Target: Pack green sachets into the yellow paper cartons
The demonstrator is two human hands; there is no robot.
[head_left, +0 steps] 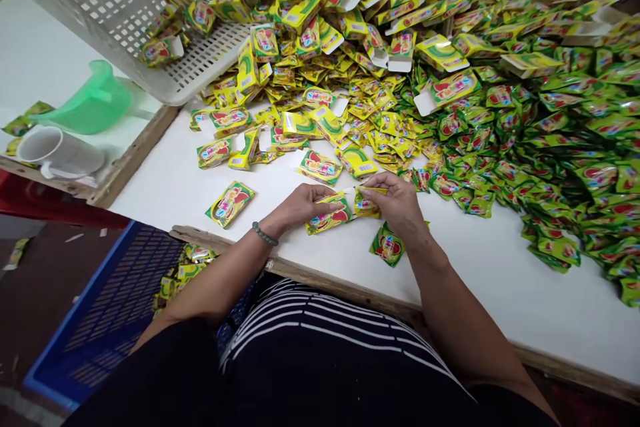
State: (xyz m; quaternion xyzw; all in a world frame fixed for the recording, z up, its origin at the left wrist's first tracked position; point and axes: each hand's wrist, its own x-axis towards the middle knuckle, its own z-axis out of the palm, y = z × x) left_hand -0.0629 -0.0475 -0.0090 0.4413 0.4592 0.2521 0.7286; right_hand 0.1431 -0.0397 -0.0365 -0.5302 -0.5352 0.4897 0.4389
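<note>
My left hand (301, 205), with a beaded bracelet on its wrist, grips a small yellow-green box (330, 215) near the table's front edge. Pinched in my right hand (397, 203) is a yellow packet (366, 205), which sits at the box's right end by a white flap. Whether the packet is partly inside the box cannot be made out. A green packet (388, 245) lies just below my right hand. One box (231, 204) rests apart on the white table (280, 240) at the left, and another box (320, 167) lies just beyond my hands.
Boxes and yellow packets (395, 123) are heaped beyond my hands, with green packets (575, 120) at the right. A white basket (200, 60) leans at the back left. Left are a green scoop (97, 103) and white mug (70, 153). A blue crate (110, 307) stands below the table.
</note>
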